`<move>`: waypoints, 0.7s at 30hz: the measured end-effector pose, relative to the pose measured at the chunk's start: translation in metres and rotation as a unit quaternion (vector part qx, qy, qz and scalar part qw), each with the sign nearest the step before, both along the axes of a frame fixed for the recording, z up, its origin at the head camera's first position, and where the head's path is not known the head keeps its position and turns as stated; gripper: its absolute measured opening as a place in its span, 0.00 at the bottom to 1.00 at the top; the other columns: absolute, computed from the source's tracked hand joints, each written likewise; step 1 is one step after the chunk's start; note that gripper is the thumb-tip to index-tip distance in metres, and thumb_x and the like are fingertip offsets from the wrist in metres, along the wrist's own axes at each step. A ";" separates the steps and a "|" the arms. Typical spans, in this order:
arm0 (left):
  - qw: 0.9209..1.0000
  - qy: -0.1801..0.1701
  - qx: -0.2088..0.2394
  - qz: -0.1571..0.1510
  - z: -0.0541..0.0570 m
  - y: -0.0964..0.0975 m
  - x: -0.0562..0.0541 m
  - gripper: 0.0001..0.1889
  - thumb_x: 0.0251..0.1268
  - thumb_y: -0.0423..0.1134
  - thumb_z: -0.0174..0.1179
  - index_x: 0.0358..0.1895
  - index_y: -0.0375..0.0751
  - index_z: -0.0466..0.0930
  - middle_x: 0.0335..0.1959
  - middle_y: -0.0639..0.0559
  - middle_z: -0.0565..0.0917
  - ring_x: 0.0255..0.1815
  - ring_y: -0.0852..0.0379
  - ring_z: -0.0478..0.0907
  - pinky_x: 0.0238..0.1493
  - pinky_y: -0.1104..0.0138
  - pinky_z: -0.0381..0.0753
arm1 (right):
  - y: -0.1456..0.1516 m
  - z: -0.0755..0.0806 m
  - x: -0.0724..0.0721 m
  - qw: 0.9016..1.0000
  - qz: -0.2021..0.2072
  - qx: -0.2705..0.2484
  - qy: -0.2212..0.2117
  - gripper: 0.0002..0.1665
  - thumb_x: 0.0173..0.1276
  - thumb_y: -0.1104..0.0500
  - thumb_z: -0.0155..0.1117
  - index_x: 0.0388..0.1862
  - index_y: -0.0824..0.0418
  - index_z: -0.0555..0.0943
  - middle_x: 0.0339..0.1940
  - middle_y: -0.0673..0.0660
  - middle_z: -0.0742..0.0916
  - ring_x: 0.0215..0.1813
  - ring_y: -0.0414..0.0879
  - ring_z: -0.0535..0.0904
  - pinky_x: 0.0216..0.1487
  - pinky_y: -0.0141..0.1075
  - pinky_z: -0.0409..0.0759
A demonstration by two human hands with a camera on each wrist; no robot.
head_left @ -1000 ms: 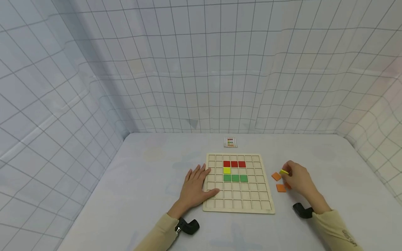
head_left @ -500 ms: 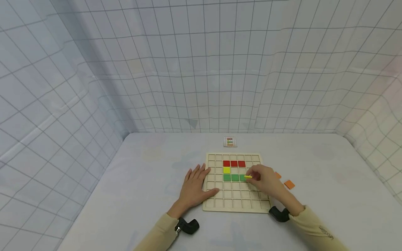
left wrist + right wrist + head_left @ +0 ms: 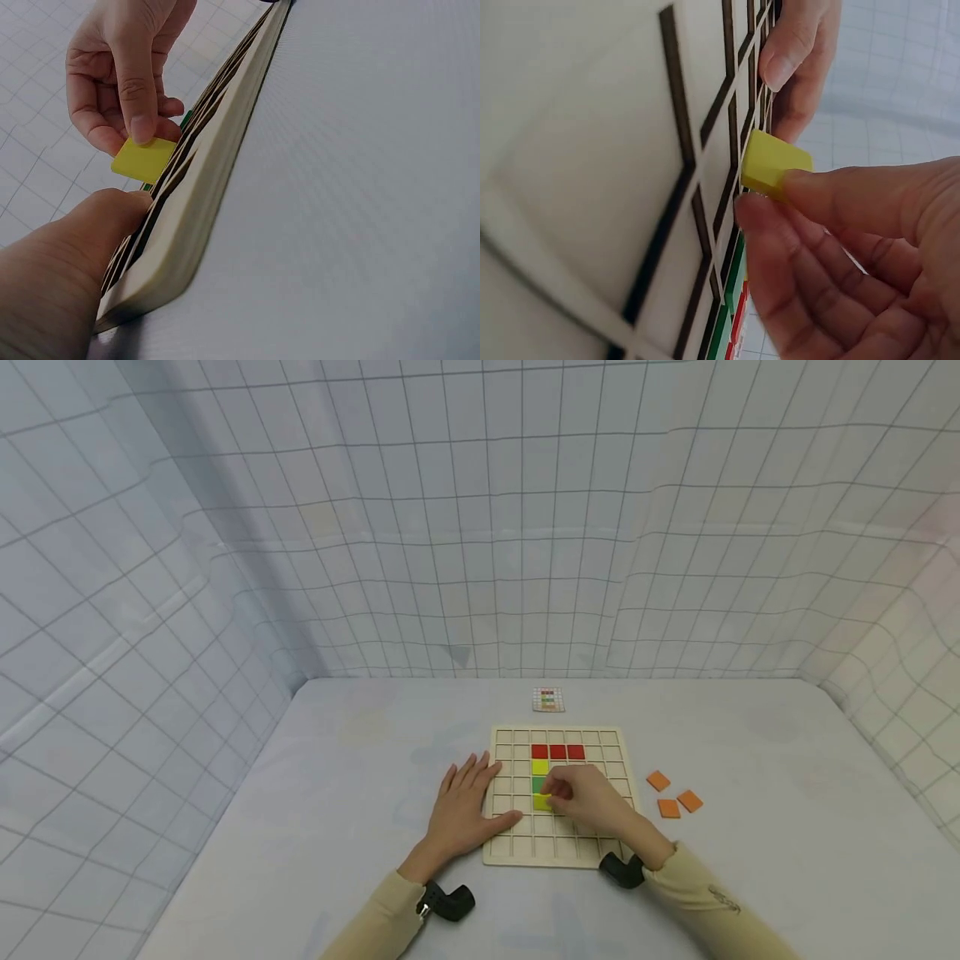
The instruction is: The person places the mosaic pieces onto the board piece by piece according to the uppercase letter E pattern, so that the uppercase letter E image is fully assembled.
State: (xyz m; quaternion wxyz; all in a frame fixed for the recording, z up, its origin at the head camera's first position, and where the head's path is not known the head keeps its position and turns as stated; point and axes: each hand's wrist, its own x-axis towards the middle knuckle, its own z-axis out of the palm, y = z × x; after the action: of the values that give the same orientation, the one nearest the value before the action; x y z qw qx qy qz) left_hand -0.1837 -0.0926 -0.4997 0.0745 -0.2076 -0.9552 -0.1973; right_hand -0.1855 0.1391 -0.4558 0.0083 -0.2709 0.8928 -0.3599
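White table (image 3: 375, 768); your cream grid board (image 3: 522, 846) lies on it, well apart from the table's left and right edges. Your left hand (image 3: 461, 814) rests, fingers spread, across the board's left edge. Your right hand (image 3: 587, 795) pinches a tilted yellow tile (image 3: 774, 159) just nearside of a green tile (image 3: 537, 785). Printed card (image 3: 548, 700): beyond the board's far edge. Three orange tiles (image 3: 669, 808) lie near its right edge.
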 end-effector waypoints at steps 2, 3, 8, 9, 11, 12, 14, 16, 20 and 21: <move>1.000 0.000 -0.001 0.000 -0.001 0.000 0.000 0.45 0.55 0.71 0.52 0.71 0.45 0.62 0.73 0.47 0.58 0.74 0.50 0.48 0.70 0.52 0.41 | -0.002 0.000 0.000 1.000 -0.009 0.015 0.003 0.07 0.59 0.67 0.68 0.30 0.56 0.81 0.25 0.42 0.79 0.29 0.37 0.74 0.31 0.31 0.75; 1.000 0.000 -0.001 0.000 -0.001 0.000 0.000 0.45 0.55 0.71 0.52 0.71 0.45 0.62 0.73 0.47 0.58 0.74 0.50 0.47 0.70 0.52 0.40 | -0.002 0.000 0.000 1.000 -0.013 0.024 0.005 0.07 0.59 0.67 0.68 0.30 0.55 0.81 0.24 0.42 0.79 0.29 0.37 0.74 0.31 0.31 0.75; 1.000 0.000 0.001 0.001 -0.001 0.000 -0.001 0.45 0.55 0.71 0.52 0.71 0.45 0.62 0.73 0.47 0.58 0.74 0.50 0.47 0.70 0.51 0.40 | -0.004 0.002 0.000 0.998 -0.031 0.061 0.014 0.06 0.58 0.65 0.70 0.30 0.55 0.83 0.25 0.42 0.78 0.29 0.37 0.72 0.32 0.33 0.74; 1.000 0.000 0.001 0.001 -0.001 0.001 -0.001 0.45 0.55 0.71 0.52 0.71 0.45 0.62 0.73 0.47 0.58 0.74 0.50 0.48 0.70 0.51 0.40 | -0.004 0.002 0.001 0.997 -0.035 0.066 0.015 0.05 0.58 0.65 0.70 0.30 0.55 0.83 0.25 0.42 0.78 0.29 0.38 0.72 0.32 0.33 0.73; 1.000 0.000 0.002 -0.001 -0.001 0.001 -0.001 0.45 0.56 0.71 0.52 0.71 0.45 0.62 0.73 0.47 0.58 0.74 0.49 0.48 0.70 0.51 0.41 | -0.004 0.002 0.001 0.997 -0.038 0.072 0.018 0.05 0.57 0.64 0.71 0.30 0.55 0.84 0.25 0.42 0.78 0.29 0.37 0.71 0.32 0.33 0.73; 1.000 0.000 0.002 -0.001 -0.001 0.001 -0.001 0.45 0.56 0.71 0.52 0.71 0.45 0.62 0.73 0.46 0.58 0.74 0.49 0.48 0.70 0.51 0.41 | -0.004 0.001 0.001 0.996 -0.040 0.074 0.019 0.05 0.57 0.64 0.71 0.30 0.55 0.84 0.25 0.42 0.77 0.29 0.37 0.71 0.32 0.33 0.73; 1.000 0.001 0.001 -0.002 -0.001 0.001 0.000 0.45 0.56 0.71 0.52 0.71 0.45 0.62 0.73 0.46 0.58 0.74 0.49 0.48 0.70 0.51 0.41 | -0.004 0.000 0.001 0.996 -0.037 0.078 0.021 0.06 0.56 0.64 0.71 0.28 0.54 0.83 0.25 0.42 0.77 0.29 0.37 0.70 0.32 0.32 0.73; 1.000 0.001 0.002 -0.001 -0.001 0.000 0.000 0.45 0.56 0.71 0.53 0.71 0.45 0.62 0.73 0.46 0.58 0.74 0.50 0.48 0.70 0.51 0.41 | -0.004 -0.001 0.001 0.996 -0.032 0.075 0.020 0.07 0.56 0.64 0.71 0.25 0.53 0.82 0.24 0.42 0.76 0.28 0.37 0.70 0.31 0.32 0.72; 1.000 0.002 0.000 0.002 -0.002 0.000 -0.001 0.45 0.56 0.71 0.52 0.71 0.45 0.61 0.73 0.47 0.58 0.74 0.50 0.47 0.70 0.52 0.40 | -0.004 -0.002 0.001 0.997 -0.018 0.066 0.016 0.11 0.57 0.65 0.70 0.21 0.52 0.79 0.22 0.42 0.75 0.27 0.37 0.69 0.29 0.31 0.71; 1.000 0.003 0.001 0.002 -0.002 0.000 -0.001 0.45 0.56 0.71 0.53 0.71 0.45 0.62 0.73 0.47 0.58 0.74 0.50 0.48 0.70 0.52 0.40 | -0.004 -0.002 0.001 0.998 -0.014 0.064 0.017 0.11 0.57 0.65 0.70 0.21 0.52 0.79 0.22 0.43 0.75 0.27 0.37 0.69 0.29 0.31 0.71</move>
State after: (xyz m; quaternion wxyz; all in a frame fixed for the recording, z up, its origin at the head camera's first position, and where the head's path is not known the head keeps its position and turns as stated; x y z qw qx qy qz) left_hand -0.1844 -0.0926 -0.5019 0.0776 -0.2064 -0.9553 -0.1971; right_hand -0.1843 0.1354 -0.4573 0.0055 -0.2628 0.9177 -0.2978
